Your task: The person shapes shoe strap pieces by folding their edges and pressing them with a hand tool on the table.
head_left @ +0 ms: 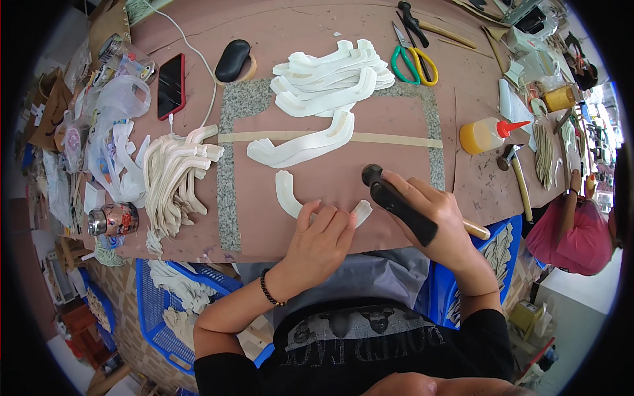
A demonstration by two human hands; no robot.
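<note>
A curved white strip (286,191), perhaps of leather or fabric, lies on the brown work surface in front of me. My left hand (321,231) has its bent fingers on the middle of this strip, holding it against the table and hiding part of it. Close beside its right end, my right hand (432,210) is wrapped round a hammer (398,206) with a long black head and a wooden handle. Just beyond lies another white strip (304,146), and farther back is a pile of similar strips (330,76).
To the left are a bundle of cream strips (173,175), a phone (172,86) and a patterned flask (113,219). Scissors (404,56), a glue bottle (485,135) and another hammer (515,168) lie right. Blue baskets (148,310) stand below the edge. A co-worker (571,231) is far right.
</note>
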